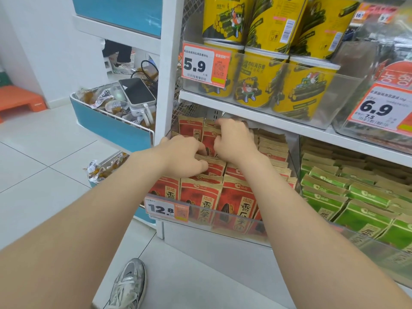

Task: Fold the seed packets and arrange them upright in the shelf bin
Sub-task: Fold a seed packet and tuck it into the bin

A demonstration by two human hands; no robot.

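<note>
Left hand (185,155): fingers curled down over the brown top of a seed packet (209,140) in the middle of the bin, grasping it.
Right hand (234,141): just at 2 o'clock of the left one and almost touching it. Its fingers are clenched on a packet top, but whether it is the same packet or its neighbour I cannot tell.
Seed packet: upright between the two hands, red face toward the camera, lower half hidden by knuckles.
Fold risk: with both grips crowded at the top edge, the crease could run crooked and spring back open.
Crowding risk: rows press in at 12 and 6 o'clock. Forcing the packet down may buckle it or tip those beside it.
Front row (200,197): standing at 6 o'clock against the clear wall. A forearm leaning in could flatten it.
Shelf bin (223,223): nearly full, so little slack is left for another upright packet.
Upper shelf (267,118): close at 12 o'clock. A raised right hand would likely knock it.
Green packets (356,208): at 3 o'clock in the next bin. A dropped red packet could land among them.
</note>
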